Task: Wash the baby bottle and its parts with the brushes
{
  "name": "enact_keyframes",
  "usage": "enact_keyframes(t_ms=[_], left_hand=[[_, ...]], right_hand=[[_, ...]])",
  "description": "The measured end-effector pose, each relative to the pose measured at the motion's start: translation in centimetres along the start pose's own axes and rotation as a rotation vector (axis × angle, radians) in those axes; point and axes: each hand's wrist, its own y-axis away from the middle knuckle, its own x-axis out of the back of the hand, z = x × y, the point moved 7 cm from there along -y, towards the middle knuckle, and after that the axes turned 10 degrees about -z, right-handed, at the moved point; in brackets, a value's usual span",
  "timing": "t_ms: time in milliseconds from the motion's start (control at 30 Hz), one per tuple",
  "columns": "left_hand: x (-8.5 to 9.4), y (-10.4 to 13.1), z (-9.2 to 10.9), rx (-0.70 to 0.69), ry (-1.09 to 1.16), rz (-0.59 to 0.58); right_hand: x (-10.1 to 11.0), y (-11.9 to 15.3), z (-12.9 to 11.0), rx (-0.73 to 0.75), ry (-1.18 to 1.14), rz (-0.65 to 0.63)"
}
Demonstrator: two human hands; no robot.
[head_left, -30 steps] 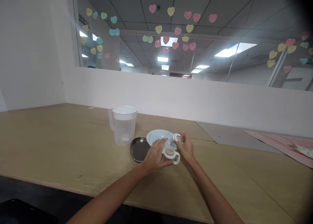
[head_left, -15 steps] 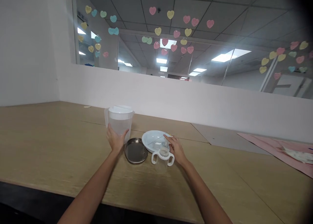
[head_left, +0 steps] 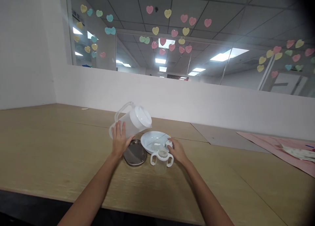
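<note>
Toward eleven o'clock from the two-handled cup [head_left: 161,163], a translucent jug [head_left: 130,122] leans steeply over, its white lid [head_left: 142,117] pointing to about two o'clock and its empty-looking handle loop uppermost. The left hand [head_left: 119,141] supports it by the body instead of the handle: the fingers are spread wide along the near side, with the thumb stretched away toward two o'clock, low on the jug. Whether the jug's base touches the table [head_left: 61,153] I cannot tell.

At one to two o'clock from the cup, the right hand [head_left: 177,150] is curled nearly closed, thumb and forefinger pinching a small white piece [head_left: 169,143] at the near-right rim of a pale blue dish [head_left: 147,139]. The dish sits at eleven o'clock from the cup, just behind it, and contains a clear object [head_left: 157,146] too faint to identify. The cup itself stands upright, clear-walled, its white handles at nine and three o'clock, with neither hand gripping it.

At ten o'clock from the cup lies a dark metal tray [head_left: 135,153], close beside the dish. Well away at two to three o'clock, a pink sheet [head_left: 268,145] covers part of the table.
</note>
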Motion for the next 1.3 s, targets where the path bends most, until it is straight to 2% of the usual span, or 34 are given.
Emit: enact_keyframes(t_ms=[200, 400, 500, 900, 1133, 1300], left_hand=[[-0.2, 0.2, 0.8, -0.132, -0.053, -0.004], [0.0, 0.2, 0.8, -0.152, -0.057, 0.027], [0.1, 0.2, 0.9, -0.164, -0.065, 0.036], [-0.6, 0.3, 0.6, -0.145, -0.038, -0.022], [0.2, 0.4, 1.1, -0.146, 0.047, 0.049], [0.7, 0.5, 1.9, -0.304, 0.014, 0.077]], right_hand=[[-0.3, -0.1, 1.0, -0.017, -0.21, 0.025], [1.9, 0.3, 1.6, -0.1, -0.248, 0.245], [2.7, 0.6, 1.6, -0.115, -0.262, 0.299], [2.7, 0.6, 1.2, -0.141, -0.209, 0.27], [2.9, 0.7, 0.5, -0.117, -0.177, 0.262], [3.0, 0.9, 0.6, -0.122, -0.186, 0.281]])
